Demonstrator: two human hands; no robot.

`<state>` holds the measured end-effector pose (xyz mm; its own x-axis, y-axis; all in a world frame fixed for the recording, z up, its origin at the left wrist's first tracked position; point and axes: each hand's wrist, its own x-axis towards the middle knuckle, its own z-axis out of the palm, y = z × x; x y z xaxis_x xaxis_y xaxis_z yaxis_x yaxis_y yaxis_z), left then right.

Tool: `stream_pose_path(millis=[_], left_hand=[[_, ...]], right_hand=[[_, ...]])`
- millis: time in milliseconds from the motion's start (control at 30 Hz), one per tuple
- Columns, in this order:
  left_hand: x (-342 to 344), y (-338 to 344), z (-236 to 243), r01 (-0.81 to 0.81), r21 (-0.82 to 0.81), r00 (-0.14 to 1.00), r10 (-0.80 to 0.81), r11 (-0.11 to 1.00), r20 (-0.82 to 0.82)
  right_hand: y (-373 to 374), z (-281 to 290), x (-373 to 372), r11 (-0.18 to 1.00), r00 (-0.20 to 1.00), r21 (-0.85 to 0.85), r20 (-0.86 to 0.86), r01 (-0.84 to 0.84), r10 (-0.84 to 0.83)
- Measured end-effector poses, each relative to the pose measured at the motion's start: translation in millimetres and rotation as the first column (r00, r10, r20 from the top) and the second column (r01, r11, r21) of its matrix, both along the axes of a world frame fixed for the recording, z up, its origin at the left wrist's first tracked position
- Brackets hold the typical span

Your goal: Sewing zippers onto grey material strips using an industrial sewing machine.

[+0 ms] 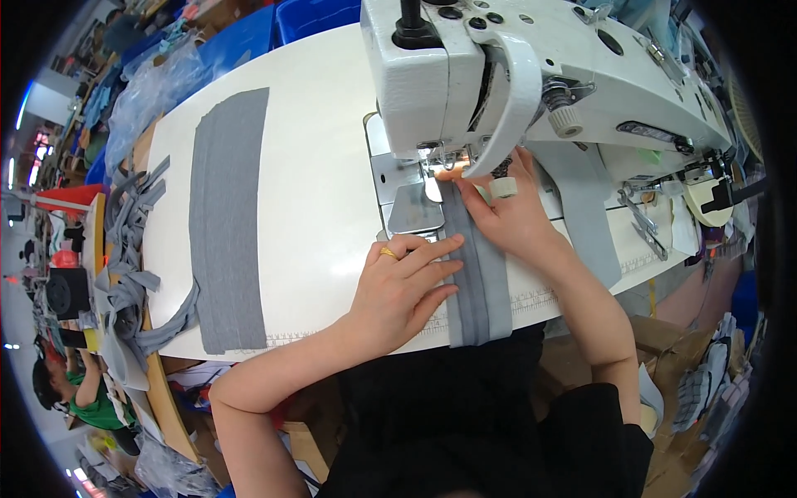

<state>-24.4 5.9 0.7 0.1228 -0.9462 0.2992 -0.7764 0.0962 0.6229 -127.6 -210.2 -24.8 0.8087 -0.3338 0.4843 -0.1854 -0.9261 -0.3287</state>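
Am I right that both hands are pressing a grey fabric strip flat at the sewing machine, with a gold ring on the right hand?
Not quite: the head view shows the gold ring on the left hand, not the right hand. Both hands do press the grey fabric strip at the sewing machine.

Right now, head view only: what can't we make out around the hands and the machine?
- Needle and presser foot: hidden behind the sewing machine head and the right hand fingertips.
- Grey fabric strip: its lower end drops over the table edge, out of sight.
- Left hand: palm flat on the strip; what lies underneath is hidden.
- Right-side attachments: too small and bent by the fisheye rim.
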Motion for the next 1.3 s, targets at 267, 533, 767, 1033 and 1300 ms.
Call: stream_pose_path(millis=[267, 533, 767, 1033, 1300], left_hand=[[0, 0, -1, -0.015, -0.01, 0.999, 0.015, 1.0, -0.028], [1, 2, -1, -0.011, -0.001, 0.998, 0.011, 1.0, -0.064], [0, 2, -3, -0.032, -0.01, 0.997, 0.031, 0.999, -0.066], [0, 0, -1, -0.034, -0.027, 0.998, 0.033, 0.999, -0.051], [-1, -3, -5, -0.024, -0.074, 0.999, 0.021, 0.997, -0.037]], right_hand=[[2, 6, 9, 0.983, 0.995, 0.181, 0.088, 0.035, -0.051], [-2, 3, 9, 0.98, 0.997, 0.197, 0.08, -0.001, -0.015], [0, 0, 9, 0.98, 0.998, 0.198, 0.051, 0.028, -0.039], [4, -5, 13, 0.986, 0.994, 0.157, 0.089, 0.056, -0.071], [11, -11, 16, 0.983, 0.978, 0.058, 0.105, 0.176, -0.182]])
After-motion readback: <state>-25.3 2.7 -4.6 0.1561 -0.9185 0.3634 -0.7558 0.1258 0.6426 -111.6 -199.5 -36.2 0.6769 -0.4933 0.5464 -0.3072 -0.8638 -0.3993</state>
